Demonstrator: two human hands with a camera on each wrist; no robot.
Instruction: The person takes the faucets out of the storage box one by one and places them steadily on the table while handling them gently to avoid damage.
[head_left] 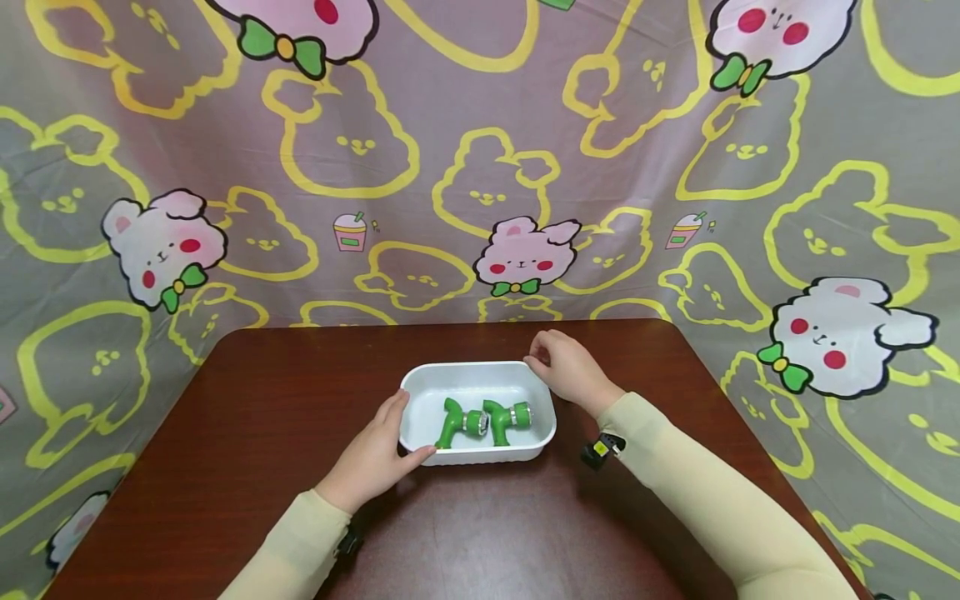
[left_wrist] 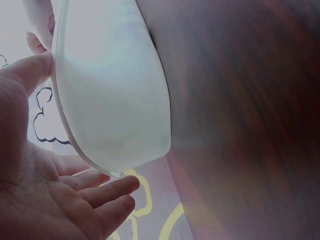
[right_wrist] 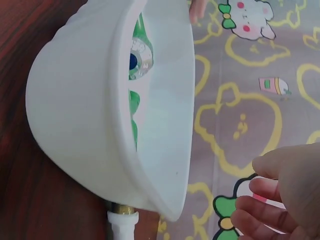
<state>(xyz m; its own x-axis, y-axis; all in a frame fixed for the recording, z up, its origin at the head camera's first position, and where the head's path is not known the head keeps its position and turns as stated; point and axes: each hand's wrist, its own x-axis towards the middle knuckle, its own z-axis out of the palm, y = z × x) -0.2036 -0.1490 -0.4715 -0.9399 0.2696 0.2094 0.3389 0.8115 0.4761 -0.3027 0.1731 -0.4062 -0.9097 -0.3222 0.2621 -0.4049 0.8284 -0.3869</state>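
A white rectangular tub (head_left: 477, 456) stands on the table with two green tap-like fittings (head_left: 453, 422) lying side by side in it. Each has a curved, branched body and a silver-ringed end. My left hand (head_left: 377, 454) is at the tub's left end. In the left wrist view its thumb touches the rim (left_wrist: 56, 75), while the fingers spread out along the outer wall. Beside the far right corner is my right hand (head_left: 567, 367), its fingers loosely bent and holding nothing. The right wrist view shows a gap between that hand (right_wrist: 272, 200) and the tub.
In the right wrist view, a white piece with a brass-coloured collar (right_wrist: 122, 220) shows by the tub's end. The dark wooden table (head_left: 480, 533) reaches back to a hanging patterned cloth (head_left: 420, 200), which also closes off both sides.
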